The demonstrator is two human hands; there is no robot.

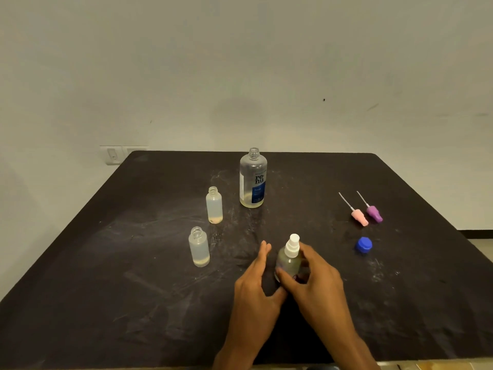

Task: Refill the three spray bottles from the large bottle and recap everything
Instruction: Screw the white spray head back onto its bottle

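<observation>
We see a black table, scuffed with pale streaks, set against a plain wall. Near its front edge our right hand curls its fingers and thumb round the body of a small spray bottle, which stands upright on the table and wears a white spray head. Our left hand lies just beside that bottle on its left, fingers straight and close together, thumb reaching towards the bottle's base; whether the thumb touches it we cannot tell. To the left stand two more small bottles, both uncapped and upright: the nearer open bottle and, behind it, the farther open bottle, each with a little pale liquid at the bottom. Behind them, towards the middle of the table, the large bottle stands upright with its neck open, a blue label on its front and a shallow layer of liquid inside. Well apart on the right lie a pink spray head and a purple spray head side by side, their thin tubes pointing away from us. Nearer to us than those, a blue cap rests on the table.
</observation>
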